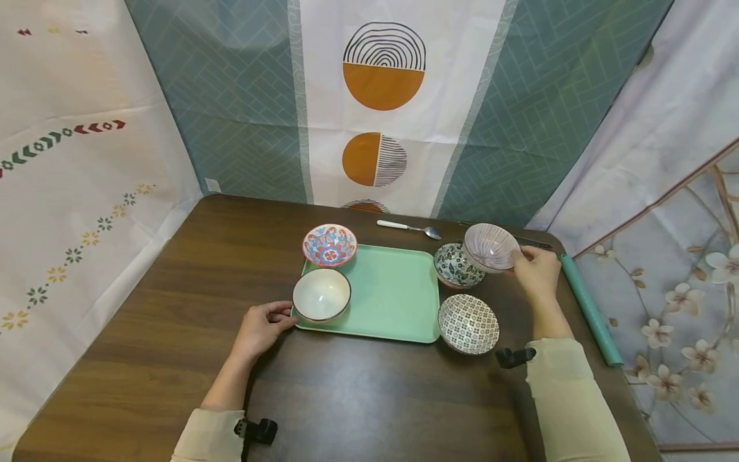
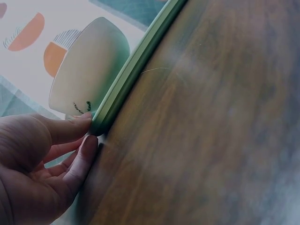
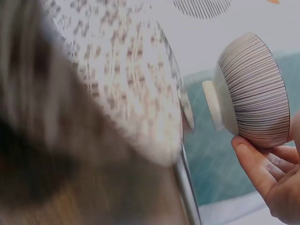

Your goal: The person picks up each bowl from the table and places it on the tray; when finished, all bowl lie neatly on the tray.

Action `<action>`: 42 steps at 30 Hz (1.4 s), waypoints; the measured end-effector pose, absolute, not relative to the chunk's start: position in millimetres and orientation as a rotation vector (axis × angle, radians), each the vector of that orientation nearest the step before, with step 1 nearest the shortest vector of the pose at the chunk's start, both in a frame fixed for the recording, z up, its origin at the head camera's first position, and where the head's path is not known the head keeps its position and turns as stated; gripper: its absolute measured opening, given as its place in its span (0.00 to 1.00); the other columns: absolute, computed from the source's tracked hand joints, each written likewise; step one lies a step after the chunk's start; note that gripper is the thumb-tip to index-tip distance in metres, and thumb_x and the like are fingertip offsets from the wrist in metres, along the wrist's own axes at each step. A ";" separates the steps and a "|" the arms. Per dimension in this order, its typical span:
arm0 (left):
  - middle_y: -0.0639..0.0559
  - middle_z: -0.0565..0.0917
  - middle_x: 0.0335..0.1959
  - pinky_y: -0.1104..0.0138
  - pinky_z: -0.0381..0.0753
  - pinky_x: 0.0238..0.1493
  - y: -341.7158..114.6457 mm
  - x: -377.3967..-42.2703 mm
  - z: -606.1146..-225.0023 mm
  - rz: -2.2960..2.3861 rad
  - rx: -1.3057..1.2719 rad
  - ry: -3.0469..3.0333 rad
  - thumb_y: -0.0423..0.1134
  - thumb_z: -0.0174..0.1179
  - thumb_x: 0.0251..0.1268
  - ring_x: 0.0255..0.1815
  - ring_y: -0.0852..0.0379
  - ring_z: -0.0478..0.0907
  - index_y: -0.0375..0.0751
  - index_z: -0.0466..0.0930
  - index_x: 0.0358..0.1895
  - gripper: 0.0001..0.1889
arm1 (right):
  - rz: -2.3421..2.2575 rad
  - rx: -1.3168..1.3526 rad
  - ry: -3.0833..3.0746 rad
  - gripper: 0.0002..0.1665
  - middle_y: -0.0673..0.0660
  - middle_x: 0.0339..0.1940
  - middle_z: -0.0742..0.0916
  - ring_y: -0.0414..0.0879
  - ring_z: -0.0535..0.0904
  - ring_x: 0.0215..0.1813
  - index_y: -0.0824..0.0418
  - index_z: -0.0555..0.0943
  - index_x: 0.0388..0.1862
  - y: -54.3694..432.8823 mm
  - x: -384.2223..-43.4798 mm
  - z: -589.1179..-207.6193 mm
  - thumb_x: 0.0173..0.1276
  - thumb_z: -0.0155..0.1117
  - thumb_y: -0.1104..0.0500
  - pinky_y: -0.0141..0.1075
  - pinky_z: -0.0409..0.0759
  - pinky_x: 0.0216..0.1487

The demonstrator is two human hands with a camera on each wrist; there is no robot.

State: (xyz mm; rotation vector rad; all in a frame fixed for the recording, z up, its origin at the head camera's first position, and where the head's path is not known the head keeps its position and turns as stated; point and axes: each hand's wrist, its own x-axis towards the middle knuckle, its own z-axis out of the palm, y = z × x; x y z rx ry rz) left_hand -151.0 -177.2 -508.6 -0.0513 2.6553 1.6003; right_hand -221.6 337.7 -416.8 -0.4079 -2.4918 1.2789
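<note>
My left hand [image 1: 262, 328] pinches the near left corner of a green tray [image 1: 392, 295], thumb on the rim and fingers at its outer edge in the left wrist view. Close by its thumb stands a plain white bowl [image 1: 321, 295] with a dark rim, on the tray. With my right hand [image 1: 537, 273] I grip a purple-striped bowl [image 1: 491, 247] by its side; the right wrist view shows its pale foot [image 3: 213, 105] raised. In the head view this bowl overlaps a dark floral bowl [image 1: 456, 266].
A red-and-blue patterned bowl [image 1: 330, 246] sits at the tray's far left corner. Beside the tray's near right corner is a brown-patterned bowl [image 1: 468, 324]. Behind lies a white-handled spoon [image 1: 407, 228]. A teal roll [image 1: 590, 311] lies along the right table edge.
</note>
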 end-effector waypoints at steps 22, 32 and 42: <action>0.40 0.88 0.41 0.73 0.79 0.34 -177.9 -151.0 -506.8 1.605 -0.037 2.671 0.30 0.70 0.63 0.40 0.52 0.86 0.26 0.83 0.55 0.18 | 1.348 0.008 -2.764 0.19 0.71 0.41 0.88 0.53 0.88 0.28 0.77 0.80 0.57 208.9 -235.0 -432.2 0.75 0.56 0.64 0.37 0.84 0.29; 0.39 0.87 0.41 0.73 0.79 0.34 -177.4 -150.9 -506.5 1.597 -0.039 2.657 0.30 0.70 0.63 0.39 0.52 0.86 0.26 0.83 0.55 0.18 | 1.313 0.008 -2.856 0.20 0.57 0.16 0.83 0.39 0.75 0.15 0.76 0.81 0.57 171.3 -236.1 -442.2 0.72 0.54 0.66 0.31 0.69 0.19; 0.41 0.87 0.40 0.73 0.79 0.34 -177.9 -150.4 -507.6 1.593 -0.042 2.666 0.30 0.69 0.63 0.39 0.54 0.86 0.26 0.83 0.54 0.18 | 1.243 0.026 -2.935 0.16 0.58 0.22 0.88 0.45 0.83 0.21 0.70 0.87 0.48 149.7 -241.7 -454.6 0.70 0.55 0.65 0.33 0.72 0.23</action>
